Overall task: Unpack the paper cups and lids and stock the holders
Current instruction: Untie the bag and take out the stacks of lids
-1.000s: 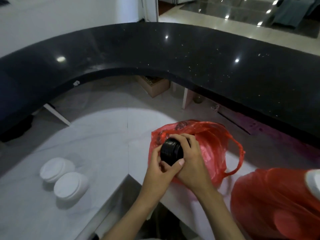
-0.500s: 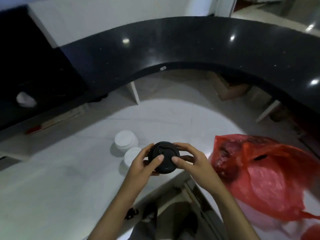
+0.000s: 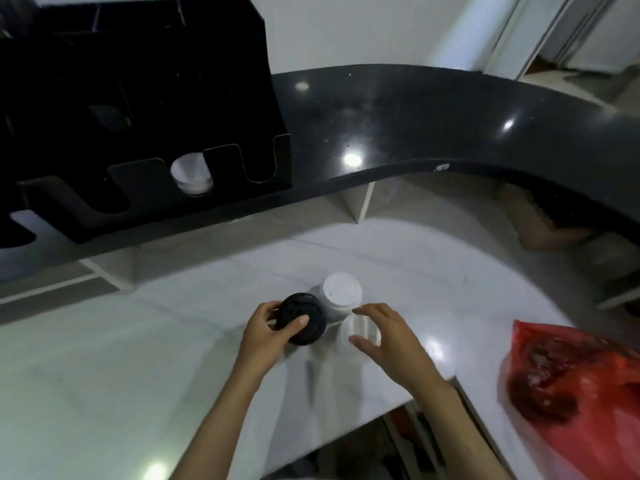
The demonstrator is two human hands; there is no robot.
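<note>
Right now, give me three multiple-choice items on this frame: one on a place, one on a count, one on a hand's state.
1. Where is the red bag?
A. right of the hands
B. inside the holder
C. left of the hands

2. How many white lid stacks stand on the white counter?
A. none
B. two
C. five

3. What is the left hand doing?
A. hanging idle
B. gripping the black lid stack
C. holding the bag

Key: 1 A, it lies at the frame's right edge; 2 B, far stack and near stack; 3 B, fingers and thumb curl round it.

A curved, glossy black counter (image 3: 398, 126) reflecting ceiling lights rises behind a white marble worktop (image 3: 104, 375), under white walls (image 3: 363, 29).
</note>
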